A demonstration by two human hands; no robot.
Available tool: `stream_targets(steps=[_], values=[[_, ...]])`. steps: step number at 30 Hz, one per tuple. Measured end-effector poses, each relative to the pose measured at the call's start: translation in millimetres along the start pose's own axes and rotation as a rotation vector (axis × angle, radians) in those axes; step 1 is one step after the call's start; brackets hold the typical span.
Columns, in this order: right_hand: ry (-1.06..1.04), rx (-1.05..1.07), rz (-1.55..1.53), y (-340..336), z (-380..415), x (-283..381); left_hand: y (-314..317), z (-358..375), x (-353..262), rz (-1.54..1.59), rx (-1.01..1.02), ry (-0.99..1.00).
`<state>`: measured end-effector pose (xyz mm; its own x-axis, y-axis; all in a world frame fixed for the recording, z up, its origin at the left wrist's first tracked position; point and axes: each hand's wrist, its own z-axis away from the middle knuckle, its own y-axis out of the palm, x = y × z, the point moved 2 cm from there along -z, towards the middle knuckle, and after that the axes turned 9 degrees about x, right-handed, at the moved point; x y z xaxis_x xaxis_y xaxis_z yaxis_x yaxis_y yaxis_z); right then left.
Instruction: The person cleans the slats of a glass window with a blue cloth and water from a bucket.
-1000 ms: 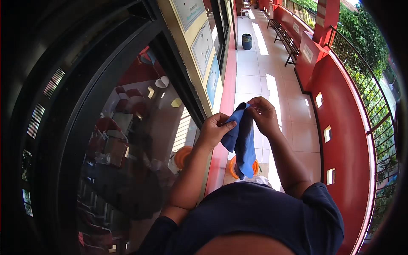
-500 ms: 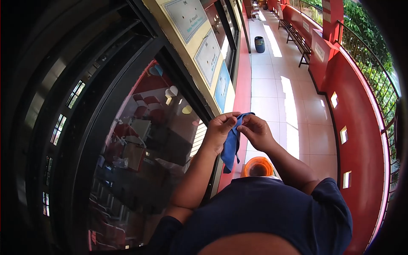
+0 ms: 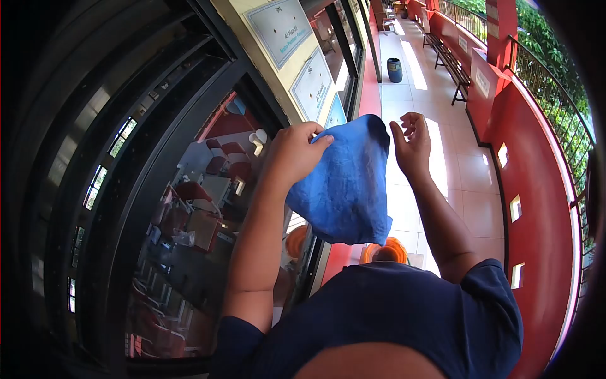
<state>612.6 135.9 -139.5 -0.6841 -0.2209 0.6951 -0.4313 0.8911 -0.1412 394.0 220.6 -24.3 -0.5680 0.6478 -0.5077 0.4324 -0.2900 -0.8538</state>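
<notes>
A blue cloth [image 3: 344, 183] hangs spread out in front of my chest, its surface wrinkled and its far right corner in shadow. My left hand [image 3: 300, 150] pinches its upper left edge between thumb and fingers. To the right of the cloth, my right hand [image 3: 413, 144] is raised with thumb and fingers apart, holding nothing and separated from the cloth by a small gap. Below the cloth's lower edge shows part of an orange bucket [image 3: 394, 247], mostly hidden by the cloth and my shirt.
On my left is a dark-framed glass window [image 3: 208, 189], with chairs and desks behind it. Paper signs [image 3: 281, 28] are fixed to the cream pillar. Along the tiled corridor [image 3: 451, 208] stand a dark blue bin [image 3: 394, 69] and a long bench [image 3: 445, 60]. A red wall [image 3: 536, 189] runs on the right.
The cloth, bunched and folded between both hands before, now hangs opened out from my left hand. My right hand has let go and moved right and up. The left has moved left and up.
</notes>
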Motion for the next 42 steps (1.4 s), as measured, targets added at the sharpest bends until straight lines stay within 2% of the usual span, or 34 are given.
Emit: stream_targets(steps=[1, 2, 3, 5, 6, 7, 8, 10, 14, 16, 19, 22, 24, 25, 26, 27, 28, 29, 31, 33, 36, 37, 38, 41, 42], values=[[-0.051, 0.028, -0.13, -2, 14, 0, 2, -7, -9, -0.122, -0.025, 0.04], [0.03, 0.107, -0.28, 4, 37, 0, 3, -17, -19, -0.246, -0.061, 0.084], [0.163, 0.277, -0.525, 20, 65, -7, 9, -25, -26, -0.317, -0.065, 0.149], [0.742, 0.646, -0.774, 39, 108, -3, 24, -30, -40, -0.374, -0.055, 0.24], [0.93, 0.599, -0.931, 53, 127, -5, 36, -26, -46, -0.405, 0.068, 0.3], [1.113, 0.641, -1.028, 68, 136, -26, 55, -17, -52, -0.484, 0.091, 0.381], [1.177, 0.666, -1.133, 78, 141, -35, 78, -8, -51, -0.489, 0.125, 0.429], [1.165, 0.695, -1.319, 94, 145, -34, 111, 16, -52, -0.53, 0.116, 0.503], [0.979, 0.75, -1.475, 103, 136, -15, 132, 57, -57, -0.545, 0.172, 0.683], [0.868, 0.775, -1.532, 106, 129, -3, 137, 68, -48, -0.571, 0.087, 0.796], [0.705, 0.82, -1.59, 117, 118, 18, 119, 77, -33, -0.604, 0.068, 0.708], [0.559, 0.821, -1.73, 129, 100, 33, 63, 101, -33, -0.307, -0.049, 0.435], [0.574, 0.752, -2.024, 133, 89, 43, 37, 103, -8, -0.008, -0.302, 0.222], [0.697, 0.59, -2.013, 135, 87, 58, 30, 94, 15, 0.077, -0.344, 0.103], [0.634, 0.474, -1.787, 140, 88, 64, 27, 87, 38, 0.171, -0.38, -0.023], [0.358, 0.544, -1.466, 141, 86, 66, 27, 82, 46, 0.156, -0.358, -0.04], [0.239, 0.573, -1.327, 149, 90, 61, 27, 76, 50, 0.141, -0.329, -0.052], [0.125, 0.584, -1.188, 157, 94, 57, 29, 73, 46, 0.221, -0.176, -0.088], [0.164, 0.495, -1.299, 160, 103, 51, 33, 68, 38, 0.31, -0.157, -0.01], [0.039, 0.386, -1.131, 146, 91, 48, 40, 65, 40, 0.59, -0.125, 0.082], [-0.353, 0.369, -0.705, 120, 78, 27, 50, 56, 55, 1.161, -0.026, 0.041], [-0.444, 0.377, -0.61, 109, 75, 25, 59, 48, 51, 0.981, -0.108, -0.018], [-0.403, 0.359, -0.688, 100, 76, 26, 70, 43, 46, 0.944, -0.041, -0.044], [-0.117, 0.293, -1.204, 78, 79, 42, 95, 31, 36, 0.856, 0.178, -0.099], [-0.062, 0.293, -1.283, 68, 79, 40, 106, 25, 37, 0.828, 0.191, -0.145]])
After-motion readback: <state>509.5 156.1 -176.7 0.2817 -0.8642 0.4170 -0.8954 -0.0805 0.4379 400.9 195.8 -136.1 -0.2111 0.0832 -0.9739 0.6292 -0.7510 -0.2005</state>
